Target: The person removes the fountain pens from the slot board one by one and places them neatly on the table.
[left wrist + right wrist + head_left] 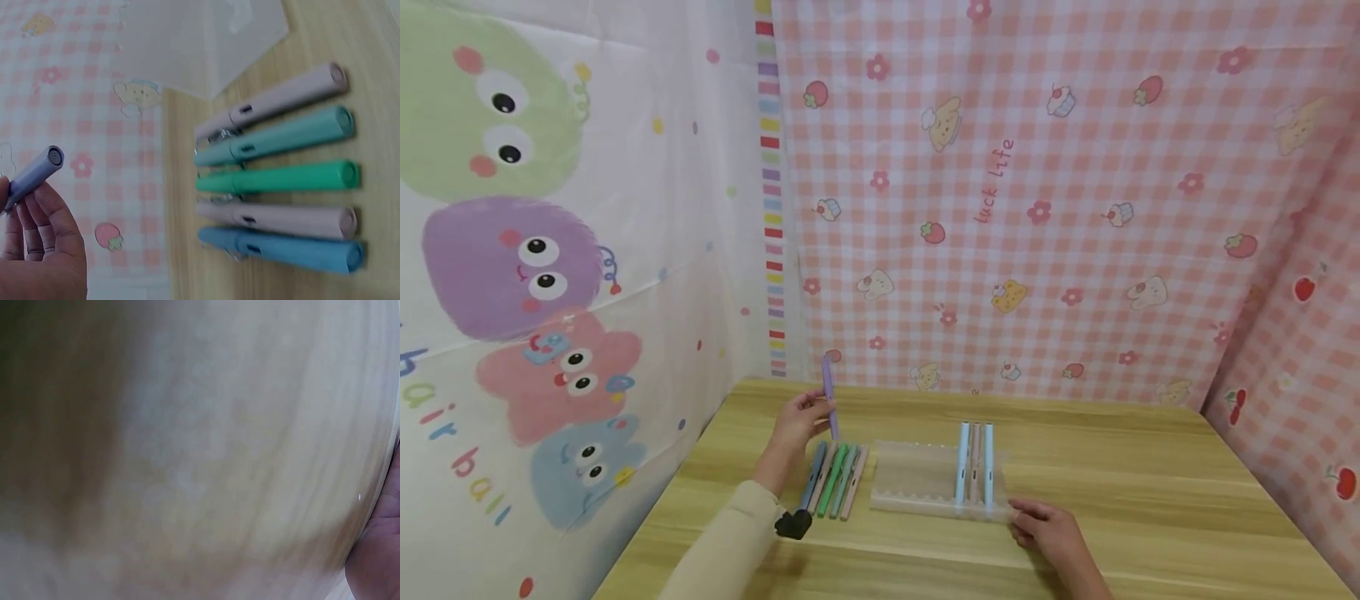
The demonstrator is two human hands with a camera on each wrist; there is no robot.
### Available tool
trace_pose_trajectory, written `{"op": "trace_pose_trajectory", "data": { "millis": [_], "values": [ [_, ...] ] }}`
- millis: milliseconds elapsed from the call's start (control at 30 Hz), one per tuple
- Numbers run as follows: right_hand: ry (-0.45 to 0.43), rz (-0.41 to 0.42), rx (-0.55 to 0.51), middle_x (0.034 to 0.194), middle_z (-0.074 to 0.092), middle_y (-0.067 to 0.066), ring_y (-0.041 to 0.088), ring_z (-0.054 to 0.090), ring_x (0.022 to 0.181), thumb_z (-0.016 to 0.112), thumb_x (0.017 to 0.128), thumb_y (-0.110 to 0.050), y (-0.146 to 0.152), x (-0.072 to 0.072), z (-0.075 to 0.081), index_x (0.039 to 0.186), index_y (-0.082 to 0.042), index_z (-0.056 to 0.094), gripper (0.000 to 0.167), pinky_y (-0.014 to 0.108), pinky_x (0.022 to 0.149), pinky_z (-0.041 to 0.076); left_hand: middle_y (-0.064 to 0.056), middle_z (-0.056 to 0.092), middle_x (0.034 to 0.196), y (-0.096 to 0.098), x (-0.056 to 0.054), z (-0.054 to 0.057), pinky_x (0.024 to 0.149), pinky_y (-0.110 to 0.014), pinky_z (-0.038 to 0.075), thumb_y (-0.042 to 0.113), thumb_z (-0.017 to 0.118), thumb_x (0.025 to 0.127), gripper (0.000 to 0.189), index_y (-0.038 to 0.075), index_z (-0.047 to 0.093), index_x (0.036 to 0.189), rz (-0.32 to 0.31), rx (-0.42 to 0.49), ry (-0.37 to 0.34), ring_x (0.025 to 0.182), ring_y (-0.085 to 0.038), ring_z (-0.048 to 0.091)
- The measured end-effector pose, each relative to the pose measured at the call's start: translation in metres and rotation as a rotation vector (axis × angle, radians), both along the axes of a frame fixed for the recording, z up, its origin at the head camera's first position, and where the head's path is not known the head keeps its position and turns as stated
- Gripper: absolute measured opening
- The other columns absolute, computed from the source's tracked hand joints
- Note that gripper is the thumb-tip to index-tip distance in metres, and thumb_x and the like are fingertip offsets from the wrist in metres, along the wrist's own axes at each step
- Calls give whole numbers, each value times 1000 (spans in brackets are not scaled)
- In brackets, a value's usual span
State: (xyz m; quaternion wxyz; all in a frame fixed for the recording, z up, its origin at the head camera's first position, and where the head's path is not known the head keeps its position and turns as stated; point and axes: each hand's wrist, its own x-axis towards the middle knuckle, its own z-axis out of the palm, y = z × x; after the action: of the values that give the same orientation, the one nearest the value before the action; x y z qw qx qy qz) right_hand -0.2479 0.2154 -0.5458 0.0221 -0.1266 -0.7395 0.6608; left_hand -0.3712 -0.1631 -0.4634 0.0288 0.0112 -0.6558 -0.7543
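My left hand (pixel 802 418) is raised off the table and pinches a purple pen (pixel 828 387), which stands nearly upright in the head view. In the left wrist view the pen's round end points toward the camera. Beneath that hand lies a row of several pens: a blue one (pixel 281 249), a bright green one (pixel 278 177), a teal one (pixel 284 139) and two pinkish ones. A clear plastic pen rack (pixel 910 502) with a notched edge sits right of the row. My right hand (pixel 1051 533) has its fingertips at the rack's right front corner.
Three pens lie in the rack's right part: two light blue and a pinkish one (pixel 976 462) between them. The wooden table (pixel 1135 500) backs onto a pink checked cloth (pixel 1075 258). At the left hangs a white cloth (pixel 662 208) with cartoon figures.
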Motion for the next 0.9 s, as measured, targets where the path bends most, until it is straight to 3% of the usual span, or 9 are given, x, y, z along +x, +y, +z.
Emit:
{"op": "trace_pose_trajectory", "data": {
  "millis": [200,333,500,767,900],
  "values": [
    [0,4,16,90,71,15,18,65,75,64,92,5,1,0,-2,116,14,65,26,27,64,56,-7,62,102,-24,4,-6,81,-30,53,5,62,97,37,-8,54,131,27,-37,-28,89,-16,62],
    [0,10,30,92,71,15,18,66,77,64,92,4,1,0,-2,117,14,65,26,28,66,57,-11,61,108,-39,7,-11,83,-31,53,6,61,98,40,-9,51,134,14,-66,-33,95,-20,60],
    [-2,8,16,92,72,15,18,66,76,65,92,4,1,0,-2,117,13,65,27,27,65,57,-10,59,107,-57,9,-20,83,-31,52,4,59,98,40,-12,48,133,-4,-82,-42,91,-15,58],
    [5,-1,-1,86,71,13,18,66,73,64,91,5,0,-1,-1,116,13,65,27,27,64,57,-4,60,97,-78,9,-29,81,-31,53,0,60,96,41,-14,46,133,-72,-77,-73,91,-18,60],
    [2,-3,-2,85,70,12,18,66,72,65,91,5,0,0,-1,116,13,65,26,27,63,57,-7,61,100,-86,10,-34,80,-32,53,-1,60,97,42,-13,46,134,-99,-96,-104,93,-19,60]
  ]
}}
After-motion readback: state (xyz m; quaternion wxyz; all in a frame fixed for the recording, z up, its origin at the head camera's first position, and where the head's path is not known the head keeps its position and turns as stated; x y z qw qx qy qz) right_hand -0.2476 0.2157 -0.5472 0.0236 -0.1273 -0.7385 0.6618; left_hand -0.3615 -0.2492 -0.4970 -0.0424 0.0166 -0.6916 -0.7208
